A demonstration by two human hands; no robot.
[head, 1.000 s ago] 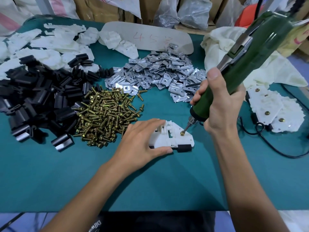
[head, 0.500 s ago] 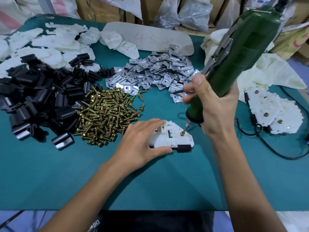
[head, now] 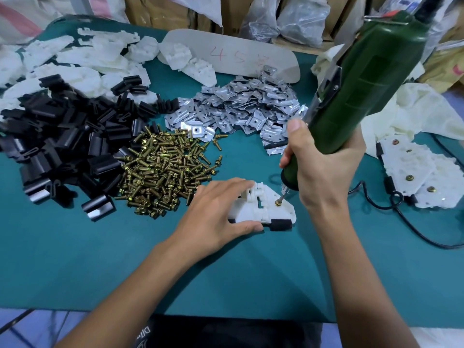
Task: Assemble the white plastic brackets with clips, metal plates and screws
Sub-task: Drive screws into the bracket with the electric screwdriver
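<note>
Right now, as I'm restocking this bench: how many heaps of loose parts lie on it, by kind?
White bracket heap: 1
Black clip heap: 1
Screw heap: 1
Metal plate heap: 1
Total: 4

Your left hand (head: 216,212) lies palm down on the white bracket (head: 273,209), fingers straight and together, thumb spread toward you, forearm coming in from the lower left. Your right hand (head: 324,159) wraps round the green electric screwdriver (head: 364,79), thumb pointing up its barrel, forearm coming in from the lower right.
</note>
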